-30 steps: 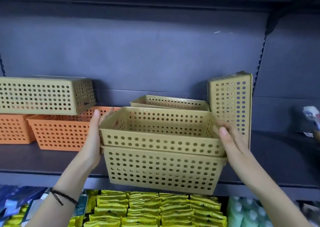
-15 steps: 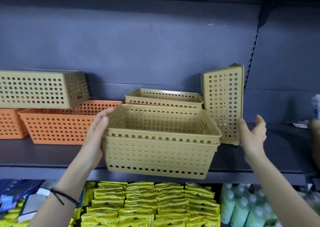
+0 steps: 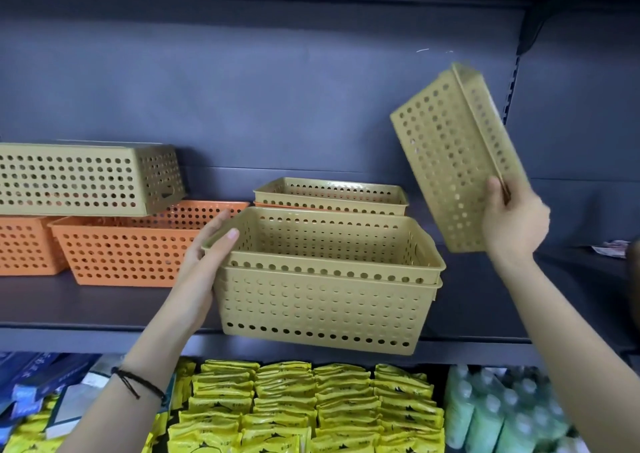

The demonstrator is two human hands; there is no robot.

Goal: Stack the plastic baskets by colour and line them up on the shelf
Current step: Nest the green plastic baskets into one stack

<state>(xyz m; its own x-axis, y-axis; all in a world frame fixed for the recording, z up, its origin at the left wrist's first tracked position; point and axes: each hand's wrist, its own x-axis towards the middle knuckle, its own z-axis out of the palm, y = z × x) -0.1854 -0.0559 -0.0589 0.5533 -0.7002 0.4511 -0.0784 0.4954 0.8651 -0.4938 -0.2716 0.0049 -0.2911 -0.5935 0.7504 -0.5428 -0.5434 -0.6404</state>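
Two nested tan baskets point(image 3: 322, 300) sit at the front edge of the dark shelf point(image 3: 104, 300), and my left hand point(image 3: 204, 272) grips their left end. My right hand point(image 3: 512, 224) holds another tan basket point(image 3: 453, 155) by its lower end, lifted and tilted above the shelf at the right. Behind the stack, a shallow tan basket point(image 3: 330, 194) rests on an orange one. At the left, an upturned tan basket point(image 3: 86, 179) lies on top of orange baskets point(image 3: 124, 248).
The shelf surface to the right of the stack is bare up to some small items point(image 3: 613, 246) at the far right edge. Below the shelf lie yellow packets point(image 3: 294, 404), pale green bottles point(image 3: 498, 414) and blue boxes point(image 3: 38, 383).
My right hand let go of the stack, took the upright tan basket at the right and lifted it, tilted, off the shelf. The upper basket settled fully into the lower one.
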